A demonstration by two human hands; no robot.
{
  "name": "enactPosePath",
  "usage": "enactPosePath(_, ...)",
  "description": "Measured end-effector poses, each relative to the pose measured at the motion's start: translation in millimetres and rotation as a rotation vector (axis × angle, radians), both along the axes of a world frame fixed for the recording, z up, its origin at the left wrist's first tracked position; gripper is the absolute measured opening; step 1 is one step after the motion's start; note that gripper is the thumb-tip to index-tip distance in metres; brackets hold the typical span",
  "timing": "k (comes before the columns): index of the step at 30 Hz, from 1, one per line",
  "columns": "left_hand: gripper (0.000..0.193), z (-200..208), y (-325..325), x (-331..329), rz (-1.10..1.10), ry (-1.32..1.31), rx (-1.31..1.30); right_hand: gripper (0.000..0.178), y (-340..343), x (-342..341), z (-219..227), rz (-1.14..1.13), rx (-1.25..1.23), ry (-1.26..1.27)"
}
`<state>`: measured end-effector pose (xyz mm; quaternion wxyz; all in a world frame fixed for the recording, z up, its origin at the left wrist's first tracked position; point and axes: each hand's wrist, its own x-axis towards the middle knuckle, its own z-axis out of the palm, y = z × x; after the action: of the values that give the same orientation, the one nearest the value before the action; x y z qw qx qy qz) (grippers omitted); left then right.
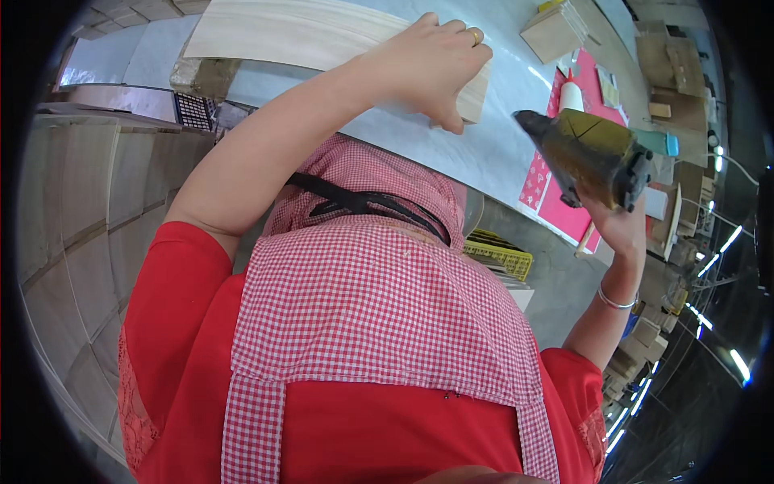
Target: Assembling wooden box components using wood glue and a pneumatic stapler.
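Observation:
A long pale wooden board (298,34) lies across the work table at the upper left. My left hand (431,68) spans its right end, fingers bent over the far side and thumb down at the near edge. It wears a ring. Off to the right, my right hand (619,226) is closed round a nail gun (592,149) with a dark nose and a yellowish, scuffed body. The tool is raised above the table, its nose tilted toward the board but apart from it. Its body hides most of my right fingers.
The work table (387,149) has a pink patterned sheet (556,198) on its right side. A white bottle with a red tip (571,95) stands there. Stacked wood pieces (556,32) lie at the far right. Below the table edge is a yellow crate (500,254).

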<state>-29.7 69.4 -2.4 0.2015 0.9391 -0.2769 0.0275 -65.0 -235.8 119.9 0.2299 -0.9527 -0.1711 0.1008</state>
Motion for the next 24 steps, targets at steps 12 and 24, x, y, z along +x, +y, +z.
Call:
enactPosePath(12, 0.090, -6.3, -0.9, -1.1, 0.022, -0.045, -0.007, 0.036, 42.3, 10.7, 18.8, 0.206, -0.108, 0.149)
enactPosePath(24, 0.087, -4.0, 0.1, -3.6, 0.016, -0.102, -0.035, 0.035, 56.0, 16.0, 18.1, 0.228, -0.081, 0.106)
